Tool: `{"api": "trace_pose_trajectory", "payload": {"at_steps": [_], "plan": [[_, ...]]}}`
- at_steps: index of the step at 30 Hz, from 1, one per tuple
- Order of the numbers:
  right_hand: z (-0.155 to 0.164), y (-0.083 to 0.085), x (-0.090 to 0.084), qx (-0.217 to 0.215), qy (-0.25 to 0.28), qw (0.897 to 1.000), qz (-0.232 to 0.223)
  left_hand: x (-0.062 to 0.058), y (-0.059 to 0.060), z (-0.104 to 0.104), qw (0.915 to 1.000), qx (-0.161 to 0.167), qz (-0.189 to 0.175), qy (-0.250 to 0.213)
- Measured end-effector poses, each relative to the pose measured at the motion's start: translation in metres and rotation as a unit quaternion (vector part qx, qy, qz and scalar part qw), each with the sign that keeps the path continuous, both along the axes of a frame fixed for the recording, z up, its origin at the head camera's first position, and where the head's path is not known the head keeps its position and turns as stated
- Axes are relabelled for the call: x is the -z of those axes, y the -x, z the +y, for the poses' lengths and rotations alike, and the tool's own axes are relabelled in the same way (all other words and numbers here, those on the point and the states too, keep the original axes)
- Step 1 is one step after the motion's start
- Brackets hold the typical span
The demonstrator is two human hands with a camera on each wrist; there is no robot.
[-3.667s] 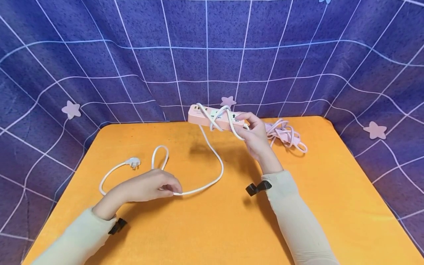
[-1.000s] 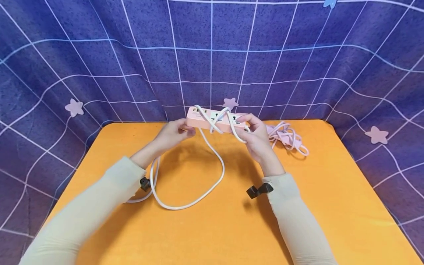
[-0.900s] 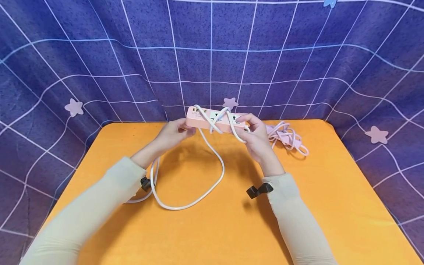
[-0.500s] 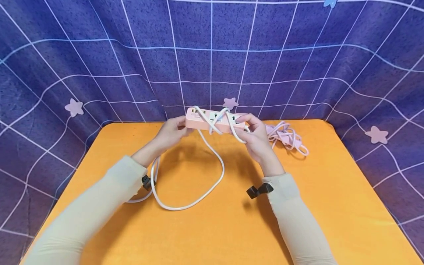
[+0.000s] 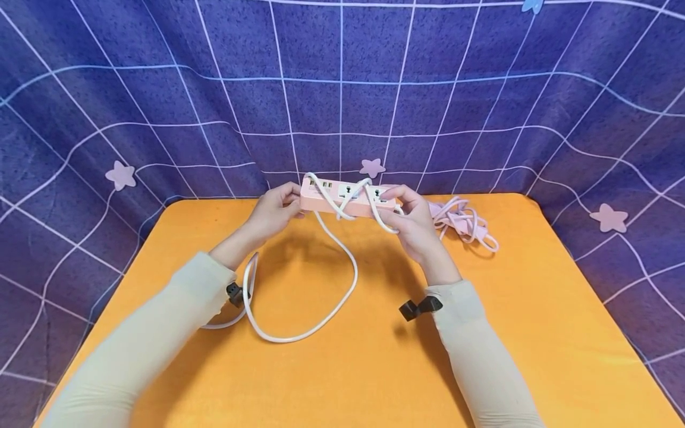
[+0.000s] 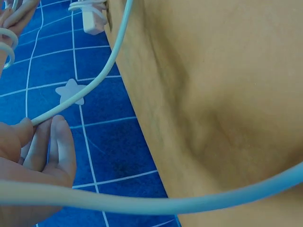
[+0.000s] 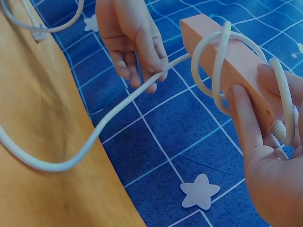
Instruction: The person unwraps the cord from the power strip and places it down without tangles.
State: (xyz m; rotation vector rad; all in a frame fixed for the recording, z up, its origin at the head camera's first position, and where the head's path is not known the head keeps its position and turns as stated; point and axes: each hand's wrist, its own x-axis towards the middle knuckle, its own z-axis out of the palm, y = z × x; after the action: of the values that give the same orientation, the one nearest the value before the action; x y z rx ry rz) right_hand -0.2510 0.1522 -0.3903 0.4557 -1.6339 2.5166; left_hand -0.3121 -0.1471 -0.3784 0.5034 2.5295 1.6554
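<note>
A pink power strip [image 5: 348, 198] with a white cord [image 5: 342, 285] wound round it is held above the far edge of the orange table [image 5: 374, 368]. My right hand [image 5: 397, 207] grips the strip's right end, fingers curled under it and thumb on top; the right wrist view shows the power strip [image 7: 227, 61] in that hand [image 7: 265, 151]. My left hand [image 5: 291, 201] pinches the cord just off the strip's left end, and the left hand [image 7: 137, 56] shows again in the right wrist view. The rest of the cord lies in a loop on the table.
A bundle of pink cable [image 5: 464, 222] lies at the table's back right, behind my right hand. The white plug [image 6: 92, 16] lies on the table near its left edge. A purple grid-patterned cloth [image 5: 342, 89] hangs close round the table.
My left hand left the cord on the table and rose to the strip's left end. In the last second the strip turned slightly and the cord loop drew in a little.
</note>
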Motion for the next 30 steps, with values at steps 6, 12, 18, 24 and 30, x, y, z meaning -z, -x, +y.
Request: {"api": "trace_pose_trajectory", "payload": {"at_steps": [6,12,18,24,30], "plan": [[0.002,0.002,0.002,0.003,-0.014,1.000,-0.002,-0.003,0.003,-0.007,0.9991,-0.013,0.032,0.024],[0.003,0.003,0.004,0.000,-0.018,1.000,-0.002,-0.007,0.004,-0.011,0.9955,-0.022,0.077,0.049],[0.003,0.003,0.003,-0.003,-0.025,1.000,0.004,-0.018,0.000,-0.012,0.9908,-0.037,0.106,0.076],[0.002,0.003,0.004,-0.003,-0.028,1.000,0.001,-0.028,-0.002,-0.013,0.9849,-0.040,0.146,0.084],[0.002,0.004,0.003,-0.001,-0.033,0.999,-0.003,-0.037,-0.005,-0.019,0.9730,-0.062,0.186,0.121]]}}
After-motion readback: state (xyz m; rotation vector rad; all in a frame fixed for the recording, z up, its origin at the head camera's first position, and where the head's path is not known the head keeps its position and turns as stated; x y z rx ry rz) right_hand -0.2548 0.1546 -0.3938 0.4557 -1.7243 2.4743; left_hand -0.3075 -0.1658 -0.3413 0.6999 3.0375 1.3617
